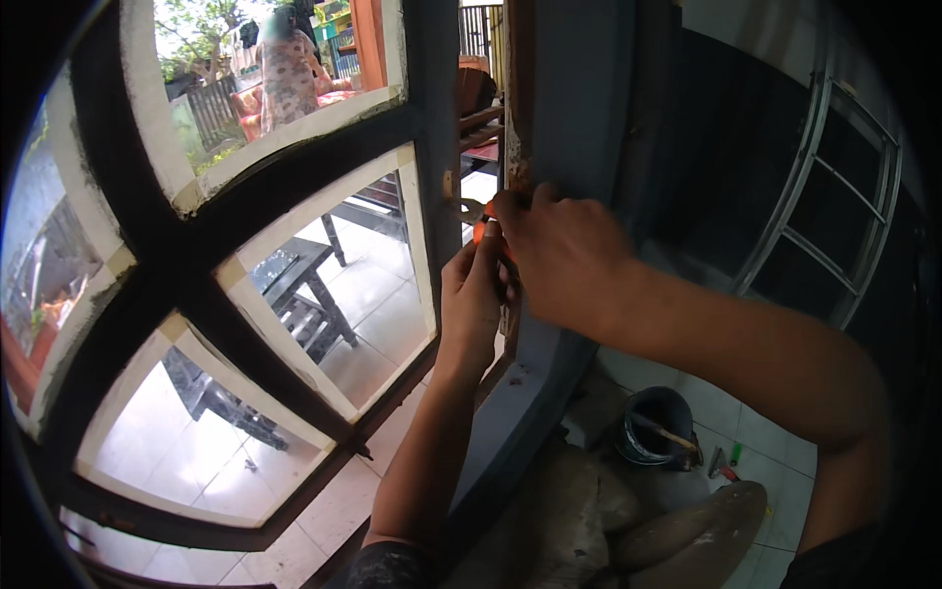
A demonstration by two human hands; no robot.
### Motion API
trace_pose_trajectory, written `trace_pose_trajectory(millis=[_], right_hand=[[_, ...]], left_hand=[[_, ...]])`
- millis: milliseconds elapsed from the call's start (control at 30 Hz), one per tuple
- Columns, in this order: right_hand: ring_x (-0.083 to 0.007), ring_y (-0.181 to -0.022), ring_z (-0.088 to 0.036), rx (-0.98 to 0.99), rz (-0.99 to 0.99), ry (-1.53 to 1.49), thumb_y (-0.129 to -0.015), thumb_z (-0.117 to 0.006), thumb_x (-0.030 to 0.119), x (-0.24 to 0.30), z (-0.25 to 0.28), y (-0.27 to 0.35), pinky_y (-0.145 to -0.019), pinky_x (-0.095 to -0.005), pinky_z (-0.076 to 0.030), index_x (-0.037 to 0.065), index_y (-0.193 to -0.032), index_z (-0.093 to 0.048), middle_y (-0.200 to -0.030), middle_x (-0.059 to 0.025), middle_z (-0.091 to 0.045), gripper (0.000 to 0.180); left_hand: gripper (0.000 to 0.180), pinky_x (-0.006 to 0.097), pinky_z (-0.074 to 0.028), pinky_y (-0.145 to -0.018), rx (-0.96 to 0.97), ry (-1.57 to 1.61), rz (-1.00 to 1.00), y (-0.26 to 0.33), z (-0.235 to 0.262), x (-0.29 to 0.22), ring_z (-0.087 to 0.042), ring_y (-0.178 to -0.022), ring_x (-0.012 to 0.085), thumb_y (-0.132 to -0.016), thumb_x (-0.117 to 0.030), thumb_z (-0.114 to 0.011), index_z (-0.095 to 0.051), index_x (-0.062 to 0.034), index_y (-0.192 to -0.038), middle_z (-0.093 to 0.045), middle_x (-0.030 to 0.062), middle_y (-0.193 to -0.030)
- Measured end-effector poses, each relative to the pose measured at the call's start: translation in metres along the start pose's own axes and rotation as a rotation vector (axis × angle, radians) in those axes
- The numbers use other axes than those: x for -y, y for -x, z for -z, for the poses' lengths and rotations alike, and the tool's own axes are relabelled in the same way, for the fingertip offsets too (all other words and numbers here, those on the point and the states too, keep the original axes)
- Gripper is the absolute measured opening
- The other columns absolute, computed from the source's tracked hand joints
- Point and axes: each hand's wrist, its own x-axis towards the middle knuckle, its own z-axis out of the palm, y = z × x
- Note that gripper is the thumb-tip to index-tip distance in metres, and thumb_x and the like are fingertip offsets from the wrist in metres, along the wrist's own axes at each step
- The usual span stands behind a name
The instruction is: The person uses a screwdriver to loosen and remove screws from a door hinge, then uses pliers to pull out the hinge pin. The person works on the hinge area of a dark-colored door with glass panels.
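At the gap between the window sash and its jamb, my two hands meet around orange-handled pliers (480, 233). Their metal jaws reach left to the sash's edge, beside a small pale wooden spot. My left hand (474, 285) is closed round the handles from below, thumb up. From the right, my right hand (561, 236) is closed at the same handles, its fingers partly hiding them. The dark-painted window sash (304, 348) stands swung open on the left, with pale tape bordering its panes. A grey-blue jamb (569, 128) rises behind my right hand.
On the tiled floor at lower right stand a dark bucket (655, 427) with a wooden-handled tool in it and several small tools. A metal ladder (824, 167) leans at the right. Through the glass show a dark table (294, 270) and a person (287, 83) in patterned clothes.
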Motion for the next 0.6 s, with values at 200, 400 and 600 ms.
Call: trace_pose_trajectory(millis=[200,400,600], right_hand=[[-0.0415,-0.086,-0.078,0.049,-0.091,-0.021,-0.088,-0.081,0.025,0.007,0.014,0.005,-0.075,-0.0474,-0.065,-0.003,-0.135,-0.052,-0.108,-0.0281,-0.069,0.062],[-0.0416,-0.087,-0.078,0.051,-0.102,0.011,-0.086,-0.080,0.018,0.003,0.013,-0.007,-0.076,-0.0458,-0.065,-0.003,-0.133,-0.053,-0.107,-0.0287,-0.070,0.058],[-0.0323,-0.090,-0.079,0.157,-0.128,0.251,-0.091,-0.077,0.026,0.014,0.024,-0.011,-0.076,-0.0417,-0.063,0.000,-0.131,-0.058,-0.102,-0.0213,-0.075,0.051]], left_hand=[[0.042,0.025,-0.034,-0.058,0.059,-0.163,-0.009,-0.007,0.005,-0.009,-0.042,-0.063,0.0032,-0.114,-0.039,-0.061,-0.074,-0.0005,-0.103,-0.052,-0.0058,-0.074],[0.052,0.026,-0.035,-0.058,0.124,-0.246,-0.040,-0.014,0.014,-0.006,-0.044,-0.063,0.0043,-0.114,-0.048,-0.058,-0.074,-0.0003,-0.102,-0.050,-0.0055,-0.071],[0.056,0.026,-0.037,-0.057,0.165,-0.172,-0.005,-0.020,0.022,-0.008,-0.046,-0.062,0.0057,-0.114,-0.052,-0.056,-0.069,-0.0022,-0.092,-0.051,-0.0046,-0.070]])
